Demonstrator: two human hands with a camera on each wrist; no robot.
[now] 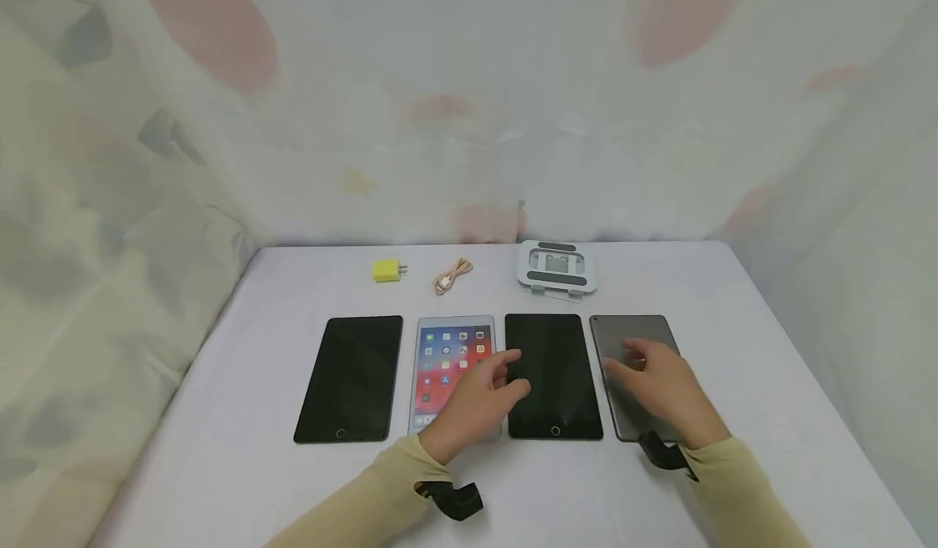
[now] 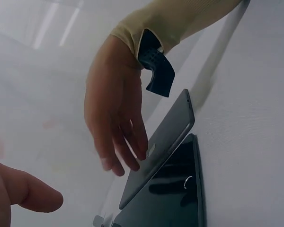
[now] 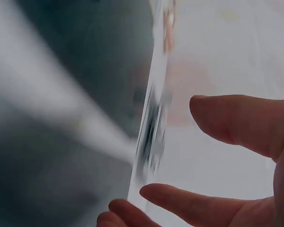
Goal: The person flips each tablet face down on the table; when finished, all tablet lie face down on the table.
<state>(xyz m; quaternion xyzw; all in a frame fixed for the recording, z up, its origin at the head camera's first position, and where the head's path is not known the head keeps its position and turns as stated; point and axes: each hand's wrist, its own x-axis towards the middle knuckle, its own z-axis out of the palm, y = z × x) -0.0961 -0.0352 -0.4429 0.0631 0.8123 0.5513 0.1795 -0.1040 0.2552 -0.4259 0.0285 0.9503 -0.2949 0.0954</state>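
Note:
My left hand (image 1: pixel 472 405) hovers over the right side of a white-framed tablet (image 1: pixel 436 369) with a lit screen of app icons, its fingertips reaching above a dark-screened black tablet (image 1: pixel 553 369). Over a grey tablet (image 1: pixel 611 332) lying back side up is my right hand (image 1: pixel 663 385). In the left wrist view, the right hand's fingers (image 2: pixel 104 156) hang loosely near that grey back and hold nothing. The right wrist view shows thumb and fingers spread apart with nothing between them. Whether the right fingertips touch the grey tablet is unclear.
Another black tablet (image 1: pixel 352 377) lies at the left of the row. Behind the row are a yellow charger plug (image 1: pixel 386 270), a bundled pinkish cable (image 1: pixel 453 275) and a folded white stand (image 1: pixel 557 269). Patterned cloth (image 1: pixel 469 124) hangs behind the white table (image 1: pixel 220 418).

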